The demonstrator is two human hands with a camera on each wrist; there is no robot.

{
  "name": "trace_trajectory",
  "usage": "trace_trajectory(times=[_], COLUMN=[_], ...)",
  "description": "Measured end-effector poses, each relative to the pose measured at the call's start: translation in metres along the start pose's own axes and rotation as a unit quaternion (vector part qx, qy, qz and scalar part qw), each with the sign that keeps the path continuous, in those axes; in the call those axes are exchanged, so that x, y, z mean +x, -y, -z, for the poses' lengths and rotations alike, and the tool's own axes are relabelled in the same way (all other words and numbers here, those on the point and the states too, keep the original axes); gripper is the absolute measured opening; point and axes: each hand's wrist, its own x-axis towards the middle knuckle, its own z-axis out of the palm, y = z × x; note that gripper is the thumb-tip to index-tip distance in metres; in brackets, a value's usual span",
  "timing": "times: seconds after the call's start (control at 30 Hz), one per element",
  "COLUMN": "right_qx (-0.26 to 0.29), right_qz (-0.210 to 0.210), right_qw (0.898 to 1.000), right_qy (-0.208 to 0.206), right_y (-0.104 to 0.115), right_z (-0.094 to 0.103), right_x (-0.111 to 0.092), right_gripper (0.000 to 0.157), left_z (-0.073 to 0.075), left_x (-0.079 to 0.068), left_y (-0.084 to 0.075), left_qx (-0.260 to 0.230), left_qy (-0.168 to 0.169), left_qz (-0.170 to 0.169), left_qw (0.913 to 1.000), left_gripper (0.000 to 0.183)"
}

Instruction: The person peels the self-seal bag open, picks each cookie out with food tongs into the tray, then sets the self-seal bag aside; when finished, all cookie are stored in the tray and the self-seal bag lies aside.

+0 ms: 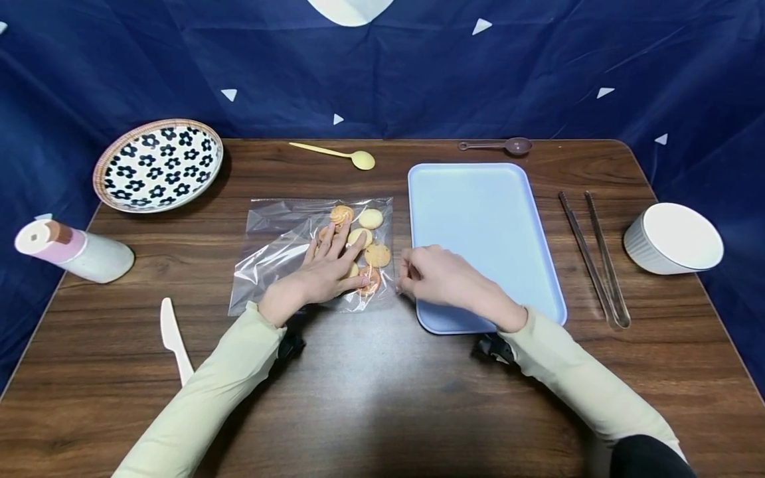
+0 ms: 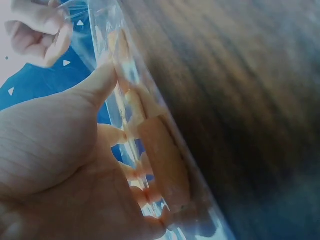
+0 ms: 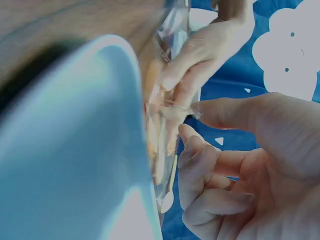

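A clear plastic bag lies flat on the table with several round cookies gathered at its right end. My left hand rests on the bag with fingers spread over the cookies. In the left wrist view the cookies show through the film under the straight fingers. At the bag's right edge my right hand pinches a bit of the plastic between thumb and forefinger, beside the blue tray. The right wrist view shows the pinched film of the plastic bag pulled out toward that hand.
A flower-patterned bowl, a shaker bottle and a white knife lie at the left. A yellow spoon and brown measuring spoon lie at the back. Metal tongs and a white ramekin are at the right.
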Motion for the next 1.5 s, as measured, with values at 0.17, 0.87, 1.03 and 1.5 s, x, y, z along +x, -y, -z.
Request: trace_trajectory(times=[0.17, 0.87, 1.03, 1.5], right_qx=[0.036, -0.141, -0.119, -0.054], right_qz=[0.014, -0.018, -0.010, -0.058], right_qw=[0.999, 0.990, 0.993, 0.997], right_qy=[0.003, 0.023, 0.012, 0.020], right_y=[0.007, 0.021, 0.015, -0.001], right_z=[0.005, -0.013, -0.011, 0.005], right_x=[0.007, 0.037, 0.035, 0.024], right_gripper=[0.008, 0.021, 0.028, 0.023], left_z=[0.000, -0.002, -0.001, 0.001], left_x=[0.000, -0.002, -0.002, -0.001], left_y=[-0.002, 0.000, 0.001, -0.002], left_qx=[0.004, 0.005, 0.004, 0.022], left_qy=[0.002, -0.005, -0.004, 0.008], left_qz=[0.003, 0.001, -0.001, 0.005], left_qw=[1.0000, 1.0000, 1.0000, 0.9997], left_gripper=[0.079, 0.079, 0.078, 0.079])
